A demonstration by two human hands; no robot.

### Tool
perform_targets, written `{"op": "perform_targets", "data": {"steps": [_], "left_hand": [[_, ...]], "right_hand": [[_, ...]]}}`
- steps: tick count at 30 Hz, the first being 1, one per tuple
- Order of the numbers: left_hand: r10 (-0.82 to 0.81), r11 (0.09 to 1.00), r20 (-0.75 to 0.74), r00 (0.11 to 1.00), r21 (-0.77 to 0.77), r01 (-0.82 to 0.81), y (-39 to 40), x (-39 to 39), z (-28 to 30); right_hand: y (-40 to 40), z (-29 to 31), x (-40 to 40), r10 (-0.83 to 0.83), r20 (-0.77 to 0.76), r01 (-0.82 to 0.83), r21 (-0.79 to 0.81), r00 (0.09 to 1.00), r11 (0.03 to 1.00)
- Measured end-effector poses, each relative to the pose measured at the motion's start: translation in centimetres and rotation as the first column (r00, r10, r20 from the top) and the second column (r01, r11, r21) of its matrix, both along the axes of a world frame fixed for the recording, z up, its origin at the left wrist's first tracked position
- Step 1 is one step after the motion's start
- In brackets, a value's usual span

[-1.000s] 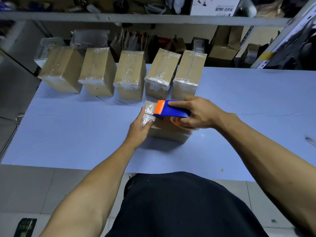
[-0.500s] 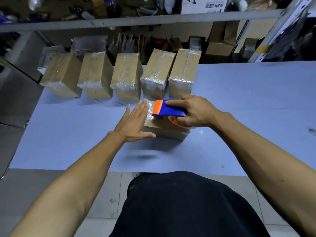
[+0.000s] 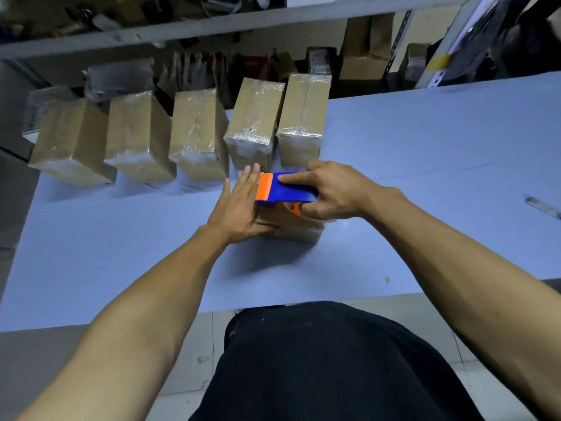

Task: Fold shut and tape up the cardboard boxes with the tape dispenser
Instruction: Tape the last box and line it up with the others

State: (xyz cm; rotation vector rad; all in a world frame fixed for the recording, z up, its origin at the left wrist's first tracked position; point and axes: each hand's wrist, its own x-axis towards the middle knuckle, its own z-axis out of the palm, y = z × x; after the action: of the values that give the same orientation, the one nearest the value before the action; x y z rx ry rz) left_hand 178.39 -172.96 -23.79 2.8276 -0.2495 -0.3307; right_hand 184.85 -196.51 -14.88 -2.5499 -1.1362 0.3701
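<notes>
Five taped boxes (image 3: 194, 138) stand in a row at the back of the blue worktop (image 3: 425, 153); in front of them the left hand (image 3: 239, 205) lies flat, fingers (image 3: 250, 177) straight and together, pressing the left end of the box (image 3: 291, 227) being sealed. To its right, the right hand (image 3: 331, 189) clamps the blue-and-orange dispenser (image 3: 282, 188) on that box, forefinger along the top and thumb under the roll. The box looks light and stiff but crushable, likely to slide on the smooth worktop, so it is best held flat-palmed by its faces and edges, not the slick tape.
</notes>
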Motion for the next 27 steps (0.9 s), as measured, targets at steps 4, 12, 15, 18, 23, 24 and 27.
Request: {"op": "perform_targets", "data": {"steps": [4,12,15,18,23,24,27], "left_hand": [[-0.020,0.999,0.012,1.000,0.035,0.020,0.3,0.0,-0.4],[-0.070,0.985,0.015,0.997,0.156,0.067,0.8,-0.2,0.0],[-0.101,0.975,0.028,0.995,0.201,0.093,1.1,-0.4,0.3],[-0.118,0.975,0.052,0.992,0.197,0.105,1.9,-1.3,0.2],[-0.075,0.970,0.010,0.997,0.233,0.070,1.8,-2.3,0.2],[-0.068,0.972,0.007,0.998,0.225,0.065,1.8,-2.3,0.3],[-0.044,0.985,-0.004,0.999,0.169,0.044,1.6,-2.3,0.5]], "right_hand": [[0.0,0.3,-0.1,-0.005,-0.010,0.005,-0.014,1.000,1.000],[-0.5,0.6,-0.1,0.006,-0.033,-0.007,-0.032,0.999,0.999],[-0.6,0.6,0.0,0.023,-0.044,-0.025,-0.040,0.999,0.999],[0.0,0.5,-0.2,0.042,-0.043,-0.045,-0.055,0.998,0.997],[2.3,1.5,0.4,0.158,0.060,-0.138,-0.256,0.986,0.957],[2.9,1.8,0.5,0.174,0.090,-0.140,-0.304,0.981,0.942],[5.0,2.8,0.0,0.203,0.130,-0.129,-0.432,0.970,0.893]]}}
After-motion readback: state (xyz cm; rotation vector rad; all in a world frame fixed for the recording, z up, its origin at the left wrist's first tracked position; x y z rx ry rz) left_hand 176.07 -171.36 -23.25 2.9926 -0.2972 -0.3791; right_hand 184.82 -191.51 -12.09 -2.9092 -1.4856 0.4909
